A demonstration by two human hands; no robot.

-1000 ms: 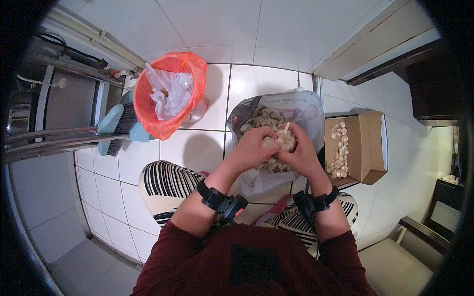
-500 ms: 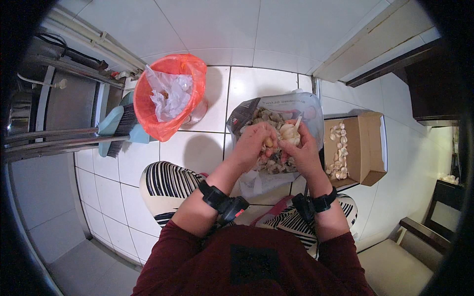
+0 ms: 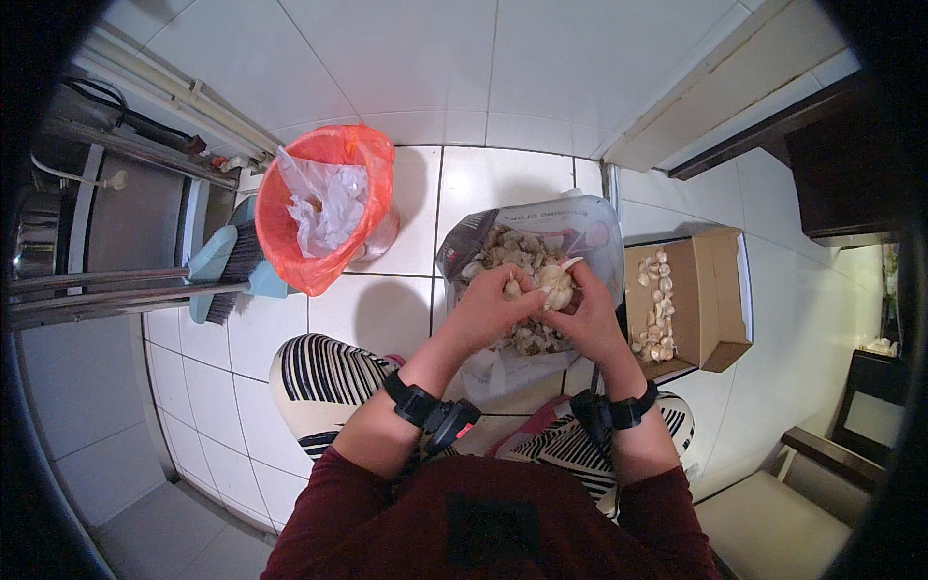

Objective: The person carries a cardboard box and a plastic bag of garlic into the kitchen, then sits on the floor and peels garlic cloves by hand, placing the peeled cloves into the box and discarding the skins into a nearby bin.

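Both my hands are together above a bag-lined tub (image 3: 592,217) of loose garlic skins and pieces (image 3: 522,246). My right hand (image 3: 592,314) is closed round a pale garlic bulb (image 3: 555,284), its stem end sticking up. My left hand (image 3: 486,307) has its fingers curled round a small garlic clove (image 3: 512,287), and its thumb reaches over to the bulb. The fingertips partly hide where the bulb is gripped.
Right of the tub, an open cardboard box (image 3: 715,300) holds several loose garlic cloves (image 3: 661,304). At the left stands a bin with a red bag (image 3: 377,232) and crumpled white plastic inside. Blue brushes (image 3: 220,271) lean beside it. A cushioned chair (image 3: 773,512) stands lower right.
My left thumb has moved across against the bulb, and both hands sit closer together. The whole view has shifted slightly, with the floor things appearing lower and a little left.
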